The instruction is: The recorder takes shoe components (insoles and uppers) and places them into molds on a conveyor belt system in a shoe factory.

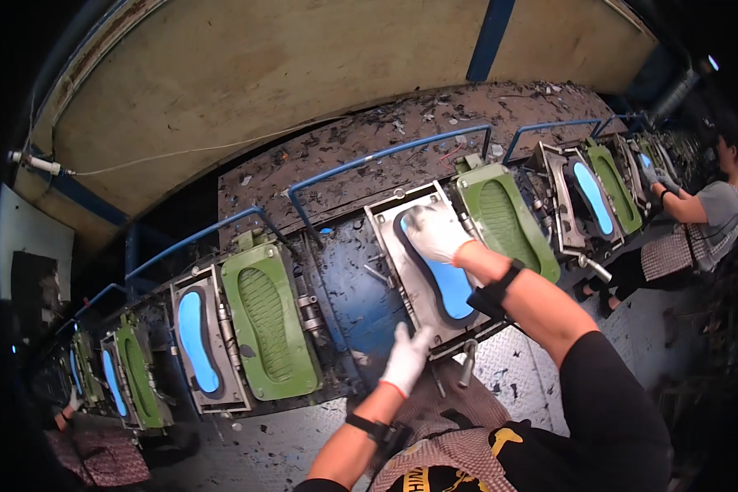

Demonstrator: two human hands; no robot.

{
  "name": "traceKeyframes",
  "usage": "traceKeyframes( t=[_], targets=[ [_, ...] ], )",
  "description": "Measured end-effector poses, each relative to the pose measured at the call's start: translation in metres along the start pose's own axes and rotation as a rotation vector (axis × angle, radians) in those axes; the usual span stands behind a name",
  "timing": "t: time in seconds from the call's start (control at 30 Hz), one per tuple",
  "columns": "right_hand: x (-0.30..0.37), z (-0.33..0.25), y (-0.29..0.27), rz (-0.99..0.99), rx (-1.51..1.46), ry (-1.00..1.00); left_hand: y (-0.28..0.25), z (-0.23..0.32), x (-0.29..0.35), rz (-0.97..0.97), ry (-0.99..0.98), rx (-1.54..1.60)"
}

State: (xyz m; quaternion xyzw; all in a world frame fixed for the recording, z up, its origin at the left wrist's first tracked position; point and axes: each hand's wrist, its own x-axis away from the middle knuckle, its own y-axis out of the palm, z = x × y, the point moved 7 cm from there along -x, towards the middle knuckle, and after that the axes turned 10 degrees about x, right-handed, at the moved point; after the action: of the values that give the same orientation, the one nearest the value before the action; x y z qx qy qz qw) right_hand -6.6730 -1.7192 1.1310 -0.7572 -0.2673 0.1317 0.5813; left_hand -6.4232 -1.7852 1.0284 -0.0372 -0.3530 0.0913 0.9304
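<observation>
In front of me, a metal mould [412, 297] lies opened, with a dark shoe sole in its cavity and a bright blue insert [449, 283] on top. My right hand [439, 234], in a white glove, rests over the far end of that insert. Its fingers are blurred and partly hidden, so I cannot tell how they are closed. Beside the mould's near left corner is my left hand [407, 359], gloved too, fingers apart and holding nothing. A green mould lid [512, 221] with a sole-shaped tread hollow lies folded back to the right.
On the left, another opened mould holds a blue insert [195, 340] beside its green lid [271, 320]. Several more moulds line the bench both ways. Blue rails [385, 152] run behind them; dark scraps litter the ledge. A co-worker [697, 205] works at right; another hand shows far left.
</observation>
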Motion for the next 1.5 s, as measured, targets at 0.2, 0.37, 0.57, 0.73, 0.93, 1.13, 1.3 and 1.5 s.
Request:
traceKeyframes(
  t=[0.2, 0.37, 0.57, 0.73, 0.93, 1.13, 1.3, 1.5],
  targets=[
    [0.073, 0.032, -0.088, 0.909, -0.638, -0.221, 0.011, -0.005, -0.036, 0.251, 0.137, 0.177],
    [0.051, 0.024, 0.050, 0.347, -0.145, -0.172, 0.007, 0.050, -0.019, 0.732, 0.554, -0.191],
    [0.086, 0.027, 0.037, 0.397, -0.293, -0.324, 0.063, 0.085, 0.010, 0.128, 1.114, -0.781],
    [0.006, 0.003, 0.024, 0.417, -0.112, -0.244, 0.065, 0.089, 0.011, 0.124, 1.168, -0.759],
    [-0.002, 0.002, 0.034, 0.410, -0.070, -0.235, 0.063, 0.090, 0.008, 0.092, 1.189, -0.742],
    [0.043, 0.065, 0.044, 0.396, -0.887, -0.036, 0.090, 0.121, -0.001, -0.304, 1.299, -1.032],
    [0.252, 0.046, 0.073, -0.445, -0.578, -0.043, 0.087, 0.125, -0.033, -0.736, 0.968, -1.095],
    [0.304, -0.009, 0.171, -1.422, -2.353, 0.581, 0.100, 0.133, -0.041, -0.734, 0.983, -0.942]
  ],
)
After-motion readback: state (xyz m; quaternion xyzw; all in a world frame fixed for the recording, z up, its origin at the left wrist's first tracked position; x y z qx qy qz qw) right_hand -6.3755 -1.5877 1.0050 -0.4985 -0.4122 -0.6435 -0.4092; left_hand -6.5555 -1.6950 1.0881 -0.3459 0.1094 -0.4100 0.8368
